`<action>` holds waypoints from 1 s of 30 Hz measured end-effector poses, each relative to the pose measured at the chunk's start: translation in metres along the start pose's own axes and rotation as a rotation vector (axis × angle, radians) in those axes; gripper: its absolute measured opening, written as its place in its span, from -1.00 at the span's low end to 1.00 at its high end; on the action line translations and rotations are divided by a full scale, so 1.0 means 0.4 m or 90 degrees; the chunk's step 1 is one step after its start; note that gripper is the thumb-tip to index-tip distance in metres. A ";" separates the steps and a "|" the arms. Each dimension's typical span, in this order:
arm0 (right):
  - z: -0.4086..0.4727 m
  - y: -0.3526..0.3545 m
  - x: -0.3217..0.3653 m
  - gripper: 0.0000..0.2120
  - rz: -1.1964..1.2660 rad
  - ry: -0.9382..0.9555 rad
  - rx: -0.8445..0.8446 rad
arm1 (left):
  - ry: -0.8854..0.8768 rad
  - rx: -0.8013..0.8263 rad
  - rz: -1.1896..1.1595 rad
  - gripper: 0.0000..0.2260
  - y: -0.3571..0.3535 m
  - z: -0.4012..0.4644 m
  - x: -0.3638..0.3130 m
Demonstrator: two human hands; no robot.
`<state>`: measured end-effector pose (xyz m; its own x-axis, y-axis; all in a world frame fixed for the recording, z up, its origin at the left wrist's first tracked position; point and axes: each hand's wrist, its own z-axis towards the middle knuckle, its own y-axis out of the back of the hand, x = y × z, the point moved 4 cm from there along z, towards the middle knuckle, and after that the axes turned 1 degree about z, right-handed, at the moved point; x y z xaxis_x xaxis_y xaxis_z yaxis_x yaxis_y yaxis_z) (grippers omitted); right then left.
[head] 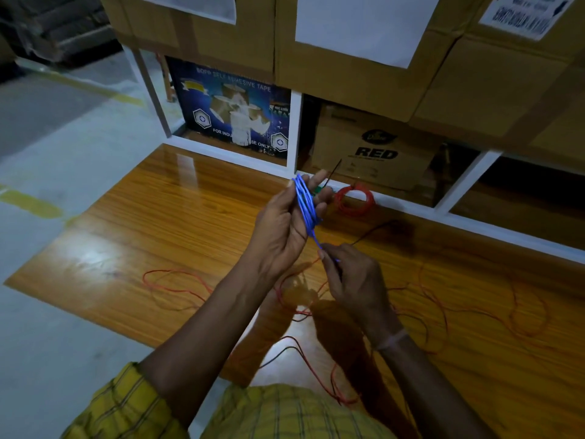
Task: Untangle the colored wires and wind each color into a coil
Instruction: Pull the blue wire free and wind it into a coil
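My left hand (pixel 285 223) is raised above the wooden tabletop (pixel 158 223) and holds a blue wire coil (pixel 306 202) looped around its fingers. Just below it, my right hand (pixel 348 280) pinches the loose end of the blue wire. A finished red wire coil (pixel 354 199) lies on the table at the back, by the white shelf frame. Loose red wire (pixel 177 286) sprawls over the table to the left, to the right and toward my body. A dark wire (pixel 373 231) runs behind my right hand. Something green (pixel 319 190) shows behind my left fingers.
A white shelf frame (pixel 296 131) stands behind the table, with a blue tape carton (pixel 231 115) and a cardboard box marked RED (pixel 376 147) inside. Large cardboard boxes (pixel 348 42) are stacked on top. Grey floor with yellow lines (pixel 31 201) lies to the left.
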<state>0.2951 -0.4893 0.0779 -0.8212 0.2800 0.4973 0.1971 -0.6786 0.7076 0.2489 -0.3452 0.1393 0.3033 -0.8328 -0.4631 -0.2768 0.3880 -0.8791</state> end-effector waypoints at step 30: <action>0.082 0.153 0.154 -0.86 0.129 -0.090 -0.236 | -0.390 0.042 0.874 -0.67 -0.048 -0.017 -0.014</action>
<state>0.2743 -0.4913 0.1685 -0.6989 0.1887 0.6899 0.1203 -0.9198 0.3734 0.2462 -0.3510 0.1596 0.1773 0.4663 -0.8667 -0.6191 0.7374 0.2701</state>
